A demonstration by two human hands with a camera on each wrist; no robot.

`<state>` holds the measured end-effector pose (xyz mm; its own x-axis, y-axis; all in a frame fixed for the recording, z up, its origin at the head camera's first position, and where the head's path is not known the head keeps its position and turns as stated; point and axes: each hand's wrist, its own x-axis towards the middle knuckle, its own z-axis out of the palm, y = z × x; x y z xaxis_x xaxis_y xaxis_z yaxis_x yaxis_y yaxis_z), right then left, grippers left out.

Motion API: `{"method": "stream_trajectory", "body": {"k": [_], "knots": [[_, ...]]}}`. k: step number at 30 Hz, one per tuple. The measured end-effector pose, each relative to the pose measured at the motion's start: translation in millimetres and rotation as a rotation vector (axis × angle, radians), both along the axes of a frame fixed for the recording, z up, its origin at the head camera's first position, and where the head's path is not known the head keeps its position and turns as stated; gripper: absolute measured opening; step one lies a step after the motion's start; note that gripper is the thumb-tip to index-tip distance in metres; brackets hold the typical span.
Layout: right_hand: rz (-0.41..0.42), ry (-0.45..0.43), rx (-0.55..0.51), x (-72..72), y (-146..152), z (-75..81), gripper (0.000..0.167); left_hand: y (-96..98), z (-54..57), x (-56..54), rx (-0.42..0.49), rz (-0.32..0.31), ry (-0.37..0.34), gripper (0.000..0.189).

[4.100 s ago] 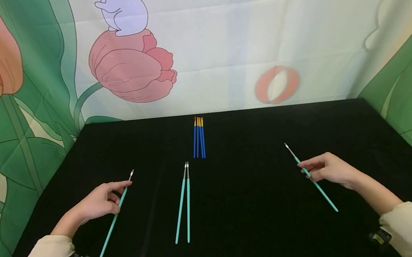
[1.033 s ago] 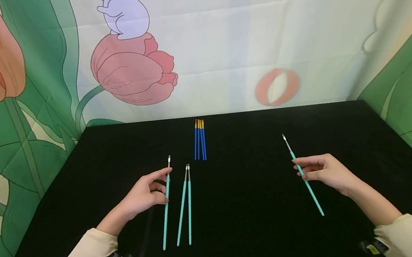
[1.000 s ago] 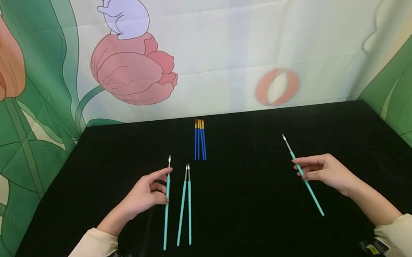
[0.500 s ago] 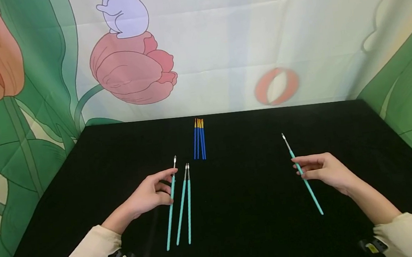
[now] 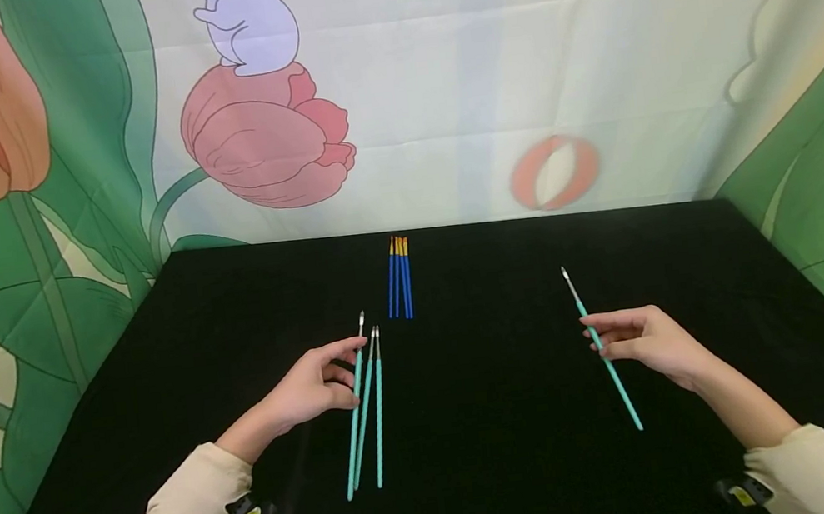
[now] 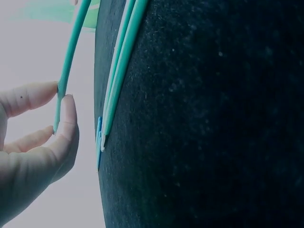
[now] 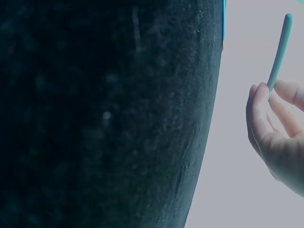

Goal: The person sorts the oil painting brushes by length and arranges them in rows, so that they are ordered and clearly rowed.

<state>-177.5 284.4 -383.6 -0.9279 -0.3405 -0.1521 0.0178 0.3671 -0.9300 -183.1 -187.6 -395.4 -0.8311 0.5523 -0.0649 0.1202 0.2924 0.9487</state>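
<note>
My left hand (image 5: 320, 384) pinches a turquoise-handled paintbrush (image 5: 355, 430) with a silver neck and pale tip. In the left wrist view this brush (image 6: 71, 52) is raised off the black cloth, between thumb and fingers. Just right of it, two matching turquoise paintbrushes (image 5: 379, 411) lie on the cloth, their tips close together and handle ends apart. The held brush overlaps the nearer one at its lower end in the head view. Over on the right, my right hand (image 5: 651, 345) pinches another turquoise paintbrush (image 5: 622, 390), tip pointing away; the right wrist view shows its handle (image 7: 280, 50) held up.
Several blue paintbrushes (image 5: 398, 283) with orange-yellow tips lie side by side near the back of the black-covered table (image 5: 493, 449). Behind the table hangs a printed curtain (image 5: 424, 88) with flowers and leaves.
The left hand has carried its brush rightward from the far left to beside the two lying brushes. The right hand's brush has shifted slightly left and turned a little more upright in the head view.
</note>
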Motion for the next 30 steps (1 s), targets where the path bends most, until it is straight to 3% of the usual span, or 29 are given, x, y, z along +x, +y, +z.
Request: {"method": "stream_trajectory", "body": {"k": [24,30], "knots": [[0.034,-0.01,-0.007,-5.4,-8,0.4,0.05,25.9,0.2,-7.5,-0.028,-0.018,0.002,0.072],[0.048,0.005,-0.012,-5.8,-11,1.9,0.048,35.7,-2.0,-6.9,-0.055,0.015,0.012,0.071]]}}
